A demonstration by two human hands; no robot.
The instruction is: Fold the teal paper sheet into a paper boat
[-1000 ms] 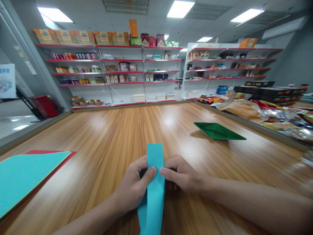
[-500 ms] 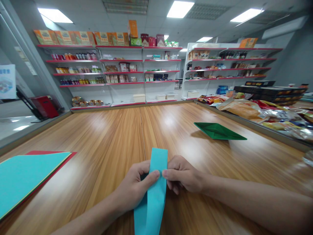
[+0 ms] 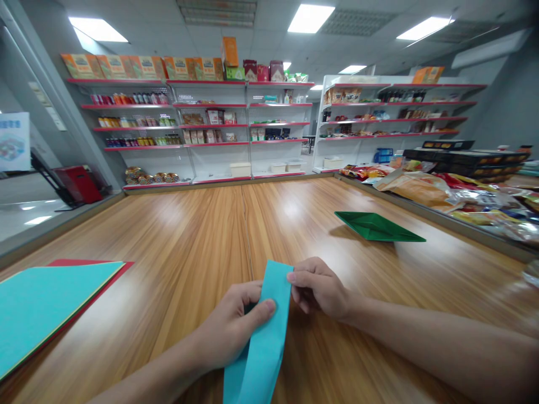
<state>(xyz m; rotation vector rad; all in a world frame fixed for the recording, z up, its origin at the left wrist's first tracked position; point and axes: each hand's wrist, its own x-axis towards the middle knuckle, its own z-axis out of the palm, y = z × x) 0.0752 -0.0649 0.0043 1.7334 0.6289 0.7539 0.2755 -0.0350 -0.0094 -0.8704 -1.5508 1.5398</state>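
A folded strip of light-blue paper stands up from the table at the front middle, its lower end cut off by the picture's edge. My left hand grips it from the left, thumb flat on the front and the other fingers behind. At the strip's upper right edge, my right hand pinches the paper between thumb and bent fingers. What the fingers do behind the paper is hidden.
A folded green paper shape lies on the wooden table at right. Coloured sheets, light blue on top, are stacked at left. Packaged goods border the right side. Stocked shelves stand behind.
My right hand has slid up along the paper's right edge, away from my left thumb. The strip leans slightly more to the right, and my left hand keeps its hold.
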